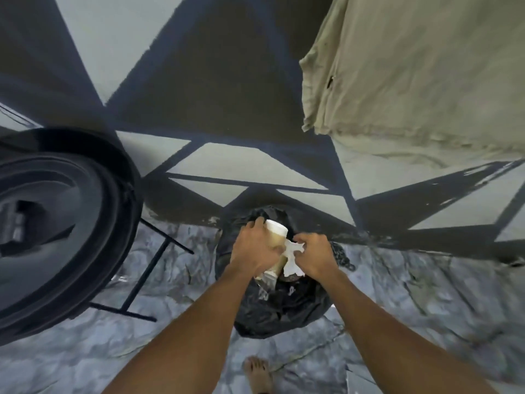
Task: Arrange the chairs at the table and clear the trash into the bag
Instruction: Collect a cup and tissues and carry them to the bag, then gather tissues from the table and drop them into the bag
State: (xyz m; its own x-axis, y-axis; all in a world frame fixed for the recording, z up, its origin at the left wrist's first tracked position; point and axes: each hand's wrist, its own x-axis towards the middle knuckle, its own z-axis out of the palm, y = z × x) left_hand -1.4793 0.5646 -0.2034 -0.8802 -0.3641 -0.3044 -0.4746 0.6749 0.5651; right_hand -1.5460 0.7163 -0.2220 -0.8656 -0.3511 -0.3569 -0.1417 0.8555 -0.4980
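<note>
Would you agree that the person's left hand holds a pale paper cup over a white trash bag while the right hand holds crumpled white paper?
Not quite: the head view shows a black plastic trash bag, not white. The left hand holds the pale paper cup over it; the right hand holds crumpled white paper.

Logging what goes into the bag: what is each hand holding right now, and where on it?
Left hand wraps the side of a paper cup; right hand pinches crumpled white paper at its edge, both over the black bag.
</note>
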